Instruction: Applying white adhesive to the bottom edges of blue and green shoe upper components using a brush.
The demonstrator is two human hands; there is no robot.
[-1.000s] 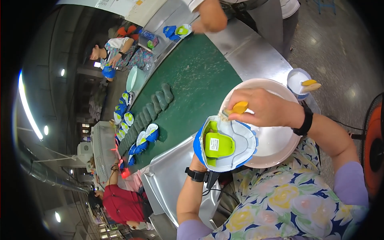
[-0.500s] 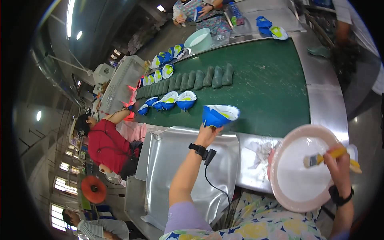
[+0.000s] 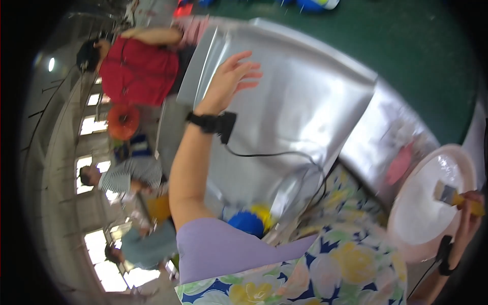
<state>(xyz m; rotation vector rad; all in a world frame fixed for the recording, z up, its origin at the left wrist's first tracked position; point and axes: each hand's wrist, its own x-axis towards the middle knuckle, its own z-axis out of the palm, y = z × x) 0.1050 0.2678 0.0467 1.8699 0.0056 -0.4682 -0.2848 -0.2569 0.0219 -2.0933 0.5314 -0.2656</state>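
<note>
My left hand (image 3: 229, 84) is held over the shiny metal sheet surface (image 3: 284, 81), fingers apart and nothing in them. A black band with a small box and cable circles that wrist. At the right, my right hand (image 3: 468, 206) grips a paintbrush (image 3: 451, 195) by its yellow handle. Its bristles sit over a pale pink basin (image 3: 401, 229) of white liquid. Below my left arm, close to my body, lie blue and yellow pieces (image 3: 247, 222), likely shoe uppers, partly covered by my sleeve and blurred.
A green work surface (image 3: 406, 56) spans the upper right, with blue uppers (image 3: 310, 5) cut off at its far edge. A pink scrap (image 3: 400, 163) lies beside the basin. On the left are a person in red (image 3: 140, 71), two more people and an orange round fan (image 3: 123, 122).
The view has swung left and down. My left hand has let go of the blue and white shoe upper and is now over the metal sheet. My right hand keeps the brush at the basin.
</note>
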